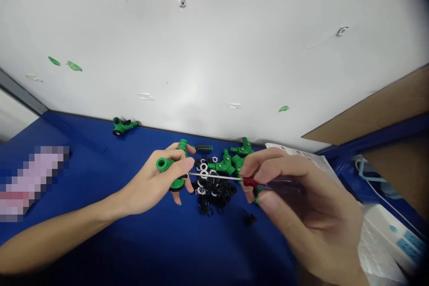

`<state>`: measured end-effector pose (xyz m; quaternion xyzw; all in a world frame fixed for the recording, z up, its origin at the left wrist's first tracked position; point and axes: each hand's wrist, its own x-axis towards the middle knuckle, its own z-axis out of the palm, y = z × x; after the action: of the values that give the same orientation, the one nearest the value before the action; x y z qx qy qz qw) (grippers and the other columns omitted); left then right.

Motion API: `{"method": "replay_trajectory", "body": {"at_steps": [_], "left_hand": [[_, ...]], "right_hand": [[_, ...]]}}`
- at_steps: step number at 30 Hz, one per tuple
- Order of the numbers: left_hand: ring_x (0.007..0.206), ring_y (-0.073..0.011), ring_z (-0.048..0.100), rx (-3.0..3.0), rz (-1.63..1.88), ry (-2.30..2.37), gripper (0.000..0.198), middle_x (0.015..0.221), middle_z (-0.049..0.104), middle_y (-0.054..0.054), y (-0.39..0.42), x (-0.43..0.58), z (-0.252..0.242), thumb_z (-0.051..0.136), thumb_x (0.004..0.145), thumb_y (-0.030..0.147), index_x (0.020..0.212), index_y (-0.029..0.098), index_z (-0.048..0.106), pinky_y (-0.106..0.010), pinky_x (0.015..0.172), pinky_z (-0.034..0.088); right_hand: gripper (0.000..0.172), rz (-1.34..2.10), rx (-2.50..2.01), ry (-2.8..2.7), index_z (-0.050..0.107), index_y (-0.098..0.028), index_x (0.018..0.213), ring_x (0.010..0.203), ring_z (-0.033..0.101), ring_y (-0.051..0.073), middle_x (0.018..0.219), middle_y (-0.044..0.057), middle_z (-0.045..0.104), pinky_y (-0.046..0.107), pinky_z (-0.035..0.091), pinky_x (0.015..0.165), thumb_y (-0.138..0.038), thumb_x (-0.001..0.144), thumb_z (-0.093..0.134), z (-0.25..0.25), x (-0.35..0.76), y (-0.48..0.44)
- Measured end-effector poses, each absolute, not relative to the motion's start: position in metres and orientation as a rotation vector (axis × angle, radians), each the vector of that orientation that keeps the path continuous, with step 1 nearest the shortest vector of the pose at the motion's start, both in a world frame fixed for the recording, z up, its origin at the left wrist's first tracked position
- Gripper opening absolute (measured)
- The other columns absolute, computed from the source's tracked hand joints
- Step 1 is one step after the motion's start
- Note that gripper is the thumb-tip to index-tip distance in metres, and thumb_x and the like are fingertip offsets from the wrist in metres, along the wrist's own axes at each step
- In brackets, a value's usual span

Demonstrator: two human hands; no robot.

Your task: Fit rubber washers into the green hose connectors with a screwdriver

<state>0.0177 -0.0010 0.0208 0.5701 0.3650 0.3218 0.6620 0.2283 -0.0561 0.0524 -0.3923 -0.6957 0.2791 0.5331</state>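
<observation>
My left hand [150,183] grips a green plastic hose connector [163,164] with a dark underside, its fingers wrapped around the body. My right hand [298,205] holds a red-tipped screwdriver [250,182] with a dark translucent handle. Its thin steel shaft reaches left, and the tip ends at the connector in my left hand. Under the shaft lies a pile of black and white rubber washers [211,190]. Just beyond it stand further green connectors [223,166], close to the fingers of my right hand.
Another green connector [122,126] sits at the far edge of the blue mat [100,228], against a white wall [201,53]. A dark-handled tool [203,148] and a printed paper sheet [295,154] lie beyond the hands. A white power strip [392,232] and a pixelated object [33,183] flank the work.
</observation>
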Motion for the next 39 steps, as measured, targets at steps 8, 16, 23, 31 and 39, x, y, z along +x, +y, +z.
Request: {"method": "replay_trajectory", "body": {"at_steps": [8, 16, 23, 31, 39], "left_hand": [[0.138, -0.0337, 0.032, 1.352, 0.738, 0.776, 0.040, 0.071, 0.064, -0.015, -0.005, 0.019, 0.024, 0.055, 0.092, 0.043, 0.060, 0.019, 0.055, -0.022, 0.040, 0.058], [0.135, -0.0331, 0.036, 1.439, 0.775, 0.829, 0.041, 0.068, 0.063, -0.014, -0.009, 0.023, 0.027, 0.051, 0.094, 0.044, 0.065, 0.018, 0.062, -0.020, 0.043, 0.056], [0.131, -0.0296, 0.042, 1.526, 0.736, 0.883, 0.037, 0.068, 0.055, -0.008, -0.014, 0.027, 0.026, 0.052, 0.094, 0.037, 0.061, 0.020, 0.054, -0.023, 0.059, 0.060], [0.109, -0.0282, 0.057, 1.343, 0.673, 0.788, 0.035, 0.082, 0.052, -0.006, -0.008, 0.029, 0.018, 0.059, 0.089, 0.043, 0.067, 0.016, 0.056, -0.019, 0.043, 0.056], [0.068, -0.0120, 0.065, 1.313, 0.671, 0.692, 0.035, 0.113, 0.053, -0.010, -0.004, 0.023, 0.014, 0.069, 0.082, 0.047, 0.092, 0.014, 0.062, -0.020, 0.043, 0.057]], "right_hand": [[0.012, 1.022, -0.728, -1.252, 0.070, -0.027, 0.103, 0.070, 0.062, 0.014, 0.088, 0.003, 0.072, 0.028, 0.052, 0.062, -0.025, 0.092, 0.065, 0.040, 0.223, -0.042], [0.014, 0.750, -0.988, -1.564, 0.062, -0.023, 0.080, 0.045, 0.037, 0.008, 0.052, -0.008, 0.043, 0.021, 0.032, 0.044, -0.010, 0.085, 0.061, 0.047, 0.215, -0.046], [0.017, 0.694, -0.995, -2.027, 0.066, -0.020, 0.087, 0.042, 0.038, 0.005, 0.053, -0.009, 0.050, 0.018, 0.035, 0.045, -0.011, 0.094, 0.054, 0.031, 0.199, -0.045], [0.018, 0.130, -0.932, -2.155, 0.059, -0.016, 0.076, 0.049, 0.045, 0.009, 0.057, -0.003, 0.054, 0.024, 0.040, 0.049, -0.005, 0.089, 0.055, 0.025, 0.201, -0.044], [0.012, 0.064, -0.921, -2.108, 0.057, -0.018, 0.085, 0.047, 0.043, 0.009, 0.057, -0.006, 0.047, 0.021, 0.040, 0.048, -0.007, 0.089, 0.058, 0.024, 0.207, -0.039]]}}
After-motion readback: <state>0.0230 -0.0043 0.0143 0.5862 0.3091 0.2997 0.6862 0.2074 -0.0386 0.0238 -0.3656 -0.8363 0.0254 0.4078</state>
